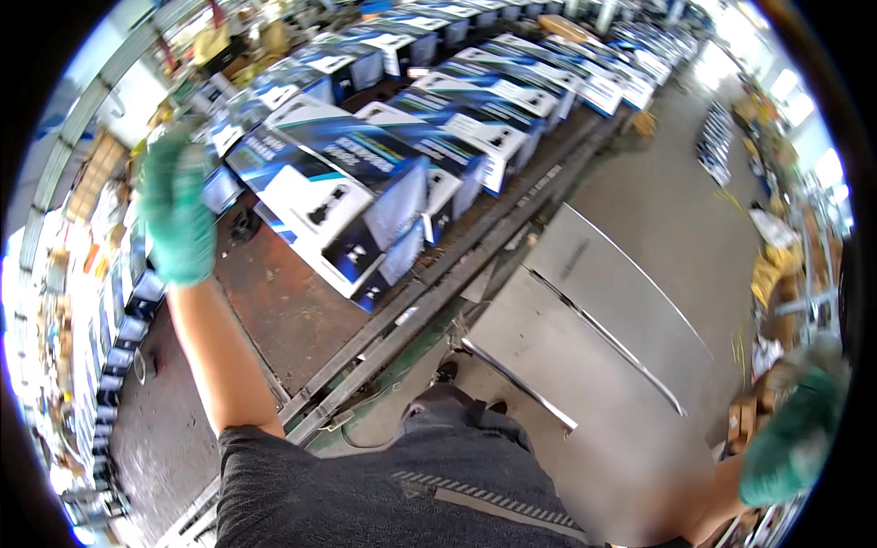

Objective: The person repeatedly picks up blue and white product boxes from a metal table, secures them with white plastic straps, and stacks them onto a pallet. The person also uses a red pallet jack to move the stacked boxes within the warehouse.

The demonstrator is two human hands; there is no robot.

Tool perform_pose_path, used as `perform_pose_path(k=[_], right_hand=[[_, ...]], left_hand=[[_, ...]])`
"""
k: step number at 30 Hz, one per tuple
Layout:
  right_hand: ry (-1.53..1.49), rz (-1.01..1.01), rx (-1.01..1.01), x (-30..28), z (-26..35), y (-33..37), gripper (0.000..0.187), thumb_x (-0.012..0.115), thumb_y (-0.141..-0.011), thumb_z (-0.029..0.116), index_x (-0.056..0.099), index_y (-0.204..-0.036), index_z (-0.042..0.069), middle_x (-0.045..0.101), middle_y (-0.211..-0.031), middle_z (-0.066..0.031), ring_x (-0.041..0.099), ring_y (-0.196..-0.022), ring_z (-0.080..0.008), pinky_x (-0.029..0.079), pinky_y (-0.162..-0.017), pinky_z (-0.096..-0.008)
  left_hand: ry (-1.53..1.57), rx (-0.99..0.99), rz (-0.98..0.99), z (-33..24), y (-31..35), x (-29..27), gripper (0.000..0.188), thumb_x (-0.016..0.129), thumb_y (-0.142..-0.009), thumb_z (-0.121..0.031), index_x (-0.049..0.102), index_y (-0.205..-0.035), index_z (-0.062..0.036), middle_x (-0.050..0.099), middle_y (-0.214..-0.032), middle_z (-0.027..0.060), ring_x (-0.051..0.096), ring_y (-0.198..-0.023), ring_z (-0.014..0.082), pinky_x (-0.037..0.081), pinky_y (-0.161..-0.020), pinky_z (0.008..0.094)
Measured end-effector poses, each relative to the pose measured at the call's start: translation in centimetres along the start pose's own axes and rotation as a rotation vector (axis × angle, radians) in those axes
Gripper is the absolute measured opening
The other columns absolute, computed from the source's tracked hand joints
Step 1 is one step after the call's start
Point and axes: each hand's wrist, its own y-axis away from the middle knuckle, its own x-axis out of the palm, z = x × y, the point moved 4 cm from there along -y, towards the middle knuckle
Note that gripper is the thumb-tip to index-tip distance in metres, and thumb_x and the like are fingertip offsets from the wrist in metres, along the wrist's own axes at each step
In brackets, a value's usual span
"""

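Note:
My left hand [178,215], in a green glove, is raised at the left beside the nearest blue, black and white cartons. Its fingers point upward, blurred, and nothing shows in them. The closest carton [320,196] lies tilted on others on the dark worktable [283,310], apart from the hand as far as I can see. My right hand [795,443], also green-gloved, is stretched out at the far right, beyond the grey metal cart [603,301]. Motion smears its fingers, so whether it holds anything is unclear.
Rows of matching cartons [493,100] run away across the worktable, and another line [110,393] stands along its left side. Metal rails [438,292] edge the table. More cartons [715,142] stand on the floor, with yellow bags [776,265] at the right.

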Motion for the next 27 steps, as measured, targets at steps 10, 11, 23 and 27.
perform_pose_path(k=[10, 11, 23, 27], right_hand=[[-0.65, 0.198, 0.747, 38.2, -26.7, -2.4, 0.058, 0.054, -0.105, 0.041, 0.045, -0.15, 0.006, 0.052, -0.147, -0.0079, 0.051, -0.13, -0.0179, 0.046, -0.102, -0.0357], [-0.583, 0.155, 0.687, 40.3, -28.2, -3.9, 0.063, 0.052, -0.105, 0.045, 0.041, -0.152, 0.004, 0.048, -0.151, -0.01, 0.046, -0.137, -0.0199, 0.042, -0.109, -0.0377], [-1.209, -0.138, 1.226, 47.6, -32.0, 5.2, 0.067, 0.041, -0.099, 0.069, 0.058, -0.134, 0.014, 0.065, -0.117, 0.0019, 0.059, -0.097, -0.0094, 0.049, -0.085, -0.0297], [-1.476, -0.358, 1.336, 45.0, -28.5, 10.2, 0.061, 0.055, -0.093, 0.07, 0.064, -0.121, 0.017, 0.071, -0.107, -0.0012, 0.067, -0.091, -0.013, 0.056, -0.085, -0.0348]], left_hand=[[0.205, -0.984, -0.188, 40.4, 3.5, -0.7, 0.071, 0.067, -0.095, -0.041, 0.041, -0.149, -0.0037, 0.052, -0.146, 0.0151, 0.052, -0.128, 0.0313, 0.039, -0.109, 0.0392], [0.2, -1.112, -0.19, 40.1, 3.1, 2.2, 0.06, 0.066, -0.093, -0.045, 0.054, -0.138, -0.0064, 0.061, -0.134, 0.0125, 0.058, -0.119, 0.0275, 0.043, -0.104, 0.0389], [0.352, -0.722, -0.491, 32.4, 12.0, -2.7, 0.024, 0.06, -0.099, -0.031, 0.056, -0.101, -0.0075, 0.057, -0.09, 0.0037, 0.055, -0.077, 0.0187, 0.047, -0.069, 0.0326], [-0.289, 0.375, -0.133, 23.8, 16.6, -0.9, 0.061, 0.069, -0.093, -0.025, 0.046, -0.141, 0.0048, 0.061, -0.128, 0.0229, 0.067, -0.109, 0.0348, 0.059, -0.09, 0.049]])
